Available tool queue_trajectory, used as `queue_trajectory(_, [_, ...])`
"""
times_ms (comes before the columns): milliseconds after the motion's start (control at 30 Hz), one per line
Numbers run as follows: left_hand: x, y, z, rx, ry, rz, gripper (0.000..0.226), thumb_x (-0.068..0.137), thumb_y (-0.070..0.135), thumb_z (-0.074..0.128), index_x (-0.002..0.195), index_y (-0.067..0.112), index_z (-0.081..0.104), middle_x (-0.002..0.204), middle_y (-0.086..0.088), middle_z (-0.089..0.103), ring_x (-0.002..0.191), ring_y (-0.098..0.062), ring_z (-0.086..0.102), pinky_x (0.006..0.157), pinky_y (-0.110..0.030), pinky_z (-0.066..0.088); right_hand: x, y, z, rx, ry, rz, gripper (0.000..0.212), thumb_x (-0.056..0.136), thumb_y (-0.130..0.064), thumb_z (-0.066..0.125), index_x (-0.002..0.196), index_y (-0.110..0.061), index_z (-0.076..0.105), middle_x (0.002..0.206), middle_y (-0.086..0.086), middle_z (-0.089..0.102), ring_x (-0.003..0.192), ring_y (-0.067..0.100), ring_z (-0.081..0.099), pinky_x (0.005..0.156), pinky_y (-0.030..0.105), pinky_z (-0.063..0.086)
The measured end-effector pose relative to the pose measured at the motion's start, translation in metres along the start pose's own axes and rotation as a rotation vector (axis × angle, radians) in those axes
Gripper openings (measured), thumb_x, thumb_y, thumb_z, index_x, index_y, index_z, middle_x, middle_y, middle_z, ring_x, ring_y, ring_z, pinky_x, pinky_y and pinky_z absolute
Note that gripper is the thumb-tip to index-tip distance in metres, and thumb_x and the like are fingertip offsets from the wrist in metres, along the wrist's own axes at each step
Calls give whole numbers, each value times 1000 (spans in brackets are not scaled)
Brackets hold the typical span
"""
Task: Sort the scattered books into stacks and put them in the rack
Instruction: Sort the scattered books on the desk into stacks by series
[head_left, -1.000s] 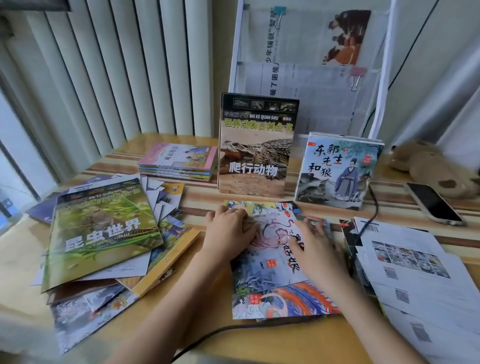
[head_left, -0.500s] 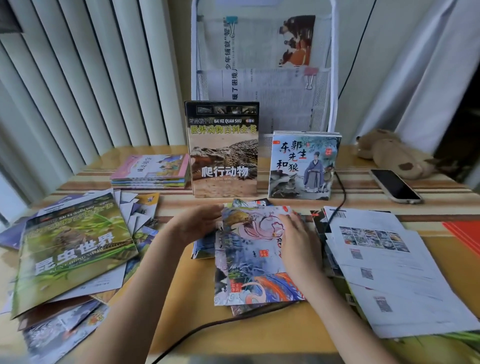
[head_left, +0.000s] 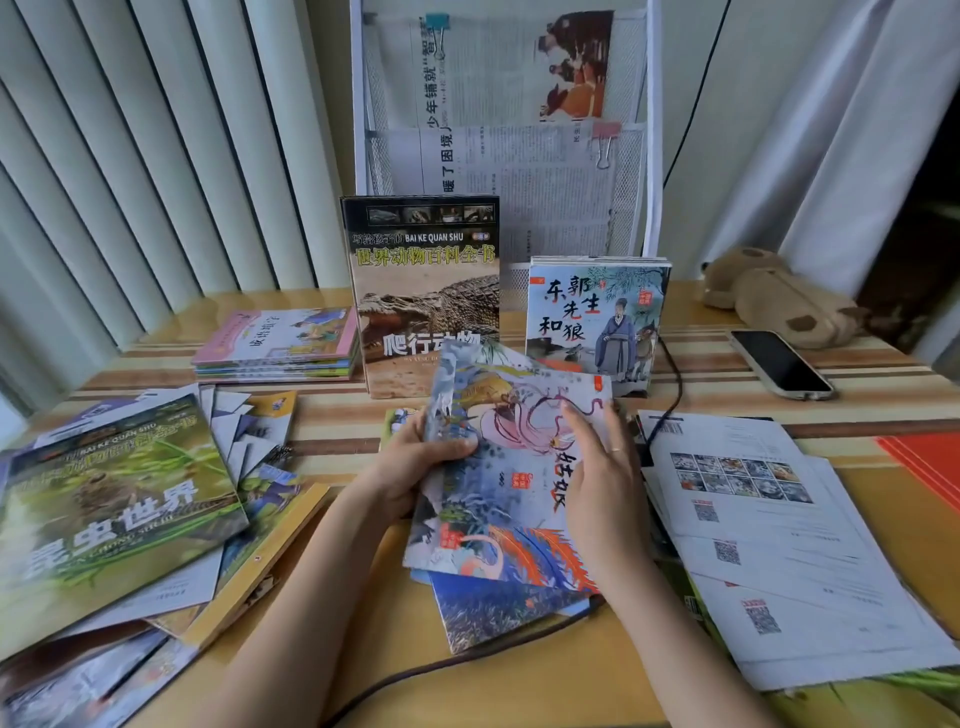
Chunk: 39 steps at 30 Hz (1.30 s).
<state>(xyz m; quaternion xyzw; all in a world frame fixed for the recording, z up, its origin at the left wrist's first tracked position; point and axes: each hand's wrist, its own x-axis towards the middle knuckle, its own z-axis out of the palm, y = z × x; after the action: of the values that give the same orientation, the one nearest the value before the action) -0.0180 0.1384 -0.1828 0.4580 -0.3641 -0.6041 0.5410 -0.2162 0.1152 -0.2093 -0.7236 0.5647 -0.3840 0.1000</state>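
Gripping thin glossy booklets (head_left: 511, 483) | left hand (head_left: 410, 467) fingers clamped | right hand (head_left: 605, 483) flat, seemingly pressing

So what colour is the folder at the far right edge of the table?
The folder is orange-red, seen in the head view, the only one.

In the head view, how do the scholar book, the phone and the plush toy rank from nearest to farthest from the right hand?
From the right hand:
1. Scholar book, standing just beyond it, near the rack.
2. Phone, lying flat to the right.
3. Plush toy, at the table's far right, behind the phone.
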Motion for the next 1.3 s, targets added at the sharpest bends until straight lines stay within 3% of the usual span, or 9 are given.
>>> queue_trajectory(167, [3,0,-5,-77,196,119,21,67,-4,70,86,2,63,73,-12,72,61,-22,70,58,-32,58,-3,-3,-2,276,155,-85,64,91,0,52,142,-34,33,157,3,16,144,18,21,103,35,42])
queue_trajectory(267, [2,2,-7,-116,209,124,28,62,1,73,89,1,63,75,-13,72,63,-24,70,61,-34,59,1,0,-2,518,69,97,68,89,-9,60,143,-29,24,147,5,37,129,20,46,97,39,48])
queue_trajectory(333, [0,4,-6,-133,193,126,28,63,2,72,89,1,63,75,-13,72,64,-25,70,61,-34,58,2,0,-1,527,14,159,56,89,-14,61,138,-19,34,135,5,52,119,18,54,95,40,49])
queue_trajectory(467, [-4,7,-4,-124,157,133,30,63,3,70,92,2,62,77,-13,72,65,-25,70,60,-34,58,2,-2,-3,559,-28,153,52,92,-15,58,139,-15,37,136,0,50,121,8,49,92,21,43])
queue_trajectory(800, [-9,8,-5,-44,88,124,28,66,5,72,91,5,61,75,-9,73,66,-22,71,61,-31,59,4,-1,-6,653,-88,175,64,93,-12,54,147,-27,24,150,-1,36,135,14,38,108,40,39])
queue_trajectory(1067, [-6,5,-7,5,85,147,22,68,7,69,88,4,64,78,-10,73,67,-21,71,64,-31,59,5,-6,-9,630,-118,72,71,92,-3,53,137,-45,18,146,-25,19,134,-10,19,111,20,23])
queue_trajectory(1167, [-4,2,-5,-54,163,199,14,76,2,66,90,5,62,76,-9,72,65,-21,70,60,-30,58,5,-7,-12,655,-126,125,72,91,-10,59,144,-41,22,139,-19,41,123,-10,41,98,17,38])
queue_trajectory(1233, [-3,2,-3,-135,175,236,12,79,1,63,90,4,61,75,-9,72,65,-21,70,60,-31,58,5,-4,-13,713,-99,230,72,86,-12,66,144,-34,28,114,-13,64,98,-9,60,83,20,49])
queue_trajectory(1300, [-1,1,-6,-232,154,262,12,77,6,63,89,6,63,77,-9,72,69,-22,71,64,-35,59,6,-2,-16,783,-96,334,64,84,-13,69,138,-26,39,108,-5,68,88,-3,65,77,27,54])
